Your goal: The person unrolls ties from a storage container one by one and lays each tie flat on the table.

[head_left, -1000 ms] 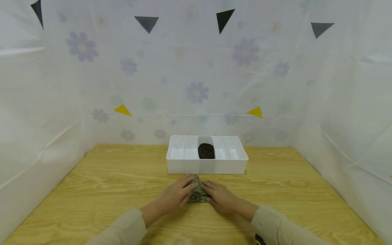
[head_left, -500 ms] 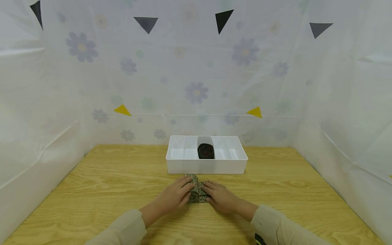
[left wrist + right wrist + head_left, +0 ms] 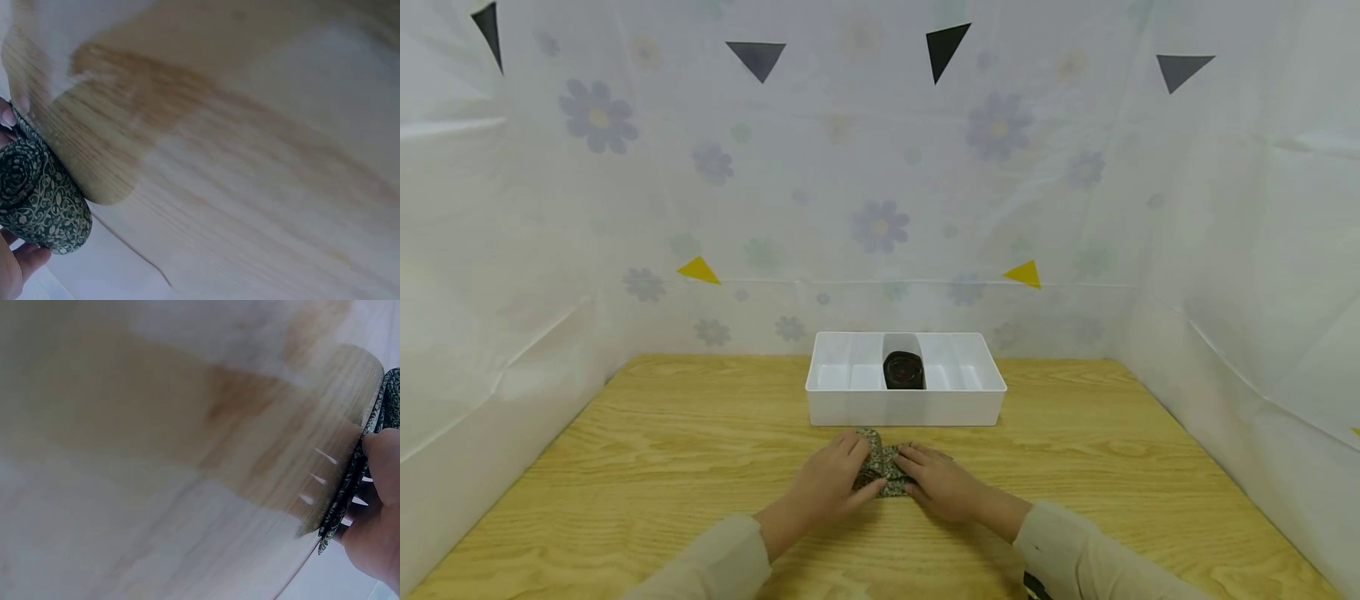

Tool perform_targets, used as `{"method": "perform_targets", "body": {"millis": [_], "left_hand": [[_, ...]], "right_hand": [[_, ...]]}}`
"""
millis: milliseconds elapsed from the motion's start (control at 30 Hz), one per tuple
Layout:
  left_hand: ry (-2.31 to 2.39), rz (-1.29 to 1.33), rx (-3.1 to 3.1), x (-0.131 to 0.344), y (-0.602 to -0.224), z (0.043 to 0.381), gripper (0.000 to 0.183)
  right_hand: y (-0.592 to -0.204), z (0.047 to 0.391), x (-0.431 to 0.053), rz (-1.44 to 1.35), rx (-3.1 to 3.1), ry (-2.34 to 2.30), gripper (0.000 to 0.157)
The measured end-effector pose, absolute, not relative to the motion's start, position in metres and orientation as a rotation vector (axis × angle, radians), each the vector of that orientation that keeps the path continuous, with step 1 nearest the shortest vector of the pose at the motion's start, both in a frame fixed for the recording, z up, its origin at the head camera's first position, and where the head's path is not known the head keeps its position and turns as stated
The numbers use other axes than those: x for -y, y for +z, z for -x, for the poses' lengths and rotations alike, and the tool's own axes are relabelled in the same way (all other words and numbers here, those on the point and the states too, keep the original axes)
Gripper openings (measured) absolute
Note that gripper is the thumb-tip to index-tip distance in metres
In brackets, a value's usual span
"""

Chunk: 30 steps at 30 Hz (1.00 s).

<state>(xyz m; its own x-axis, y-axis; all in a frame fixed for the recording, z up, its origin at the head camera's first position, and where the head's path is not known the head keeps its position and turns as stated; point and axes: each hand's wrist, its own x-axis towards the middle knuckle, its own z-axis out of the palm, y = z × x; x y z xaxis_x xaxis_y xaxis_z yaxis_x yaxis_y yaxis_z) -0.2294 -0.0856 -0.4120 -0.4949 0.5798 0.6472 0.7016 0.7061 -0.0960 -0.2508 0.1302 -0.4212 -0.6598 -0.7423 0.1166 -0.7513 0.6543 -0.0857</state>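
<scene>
A dark green necktie (image 3: 893, 486) with a pale vine pattern lies on the table, partly rolled up; its flat part runs to the right. My left hand (image 3: 829, 477) holds the rolled end from above, thumb at the near side and fingers at the far side. In the left wrist view the spiral end of the rolled necktie (image 3: 47, 203) shows between the fingertips. My right hand (image 3: 947, 485) rests with extended fingers on the flat part, which it mostly hides. In the right wrist view that hand (image 3: 381, 512) presses along the necktie's edge.
Just beyond the hands stands a white box (image 3: 906, 408) with several compartments. A black rolled item (image 3: 903, 371) sits in its middle compartment. White flowered sheeting (image 3: 880, 167) closes off the back and sides of the wooden table (image 3: 625, 467).
My left hand has shifted over the roll, its thumb now extended along the near side and its fingers drawn together. The right hand has stayed in place.
</scene>
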Motion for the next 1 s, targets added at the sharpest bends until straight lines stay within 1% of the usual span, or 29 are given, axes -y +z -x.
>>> {"method": "perform_targets", "body": {"millis": [200, 433, 567, 800, 1000], "left_hand": [[-0.134, 0.888, 2.263, 0.078, -0.413, 0.227, 0.043], [-0.078, 0.849, 2.287, 0.075, -0.415, 0.227, 0.035], [-0.075, 0.855, 2.314, 0.074, -0.414, 0.226, 0.035], [-0.020, 0.841, 2.389, 0.074, -0.414, 0.221, 0.041], [-0.032, 0.832, 2.395, 0.074, -0.415, 0.220, 0.041]], "right_hand": [[-0.420, 0.248, -0.132, -1.269, 2.777, 0.194, 0.042], [-0.422, 0.249, -0.136, -1.331, 2.669, 0.283, 0.045], [-0.421, 0.249, -0.135, -1.313, 2.680, 0.253, 0.042], [-0.421, 0.248, -0.131, -1.254, 2.778, 0.192, 0.042], [-0.423, 0.250, -0.132, -1.241, 2.795, 0.197, 0.042]]}}
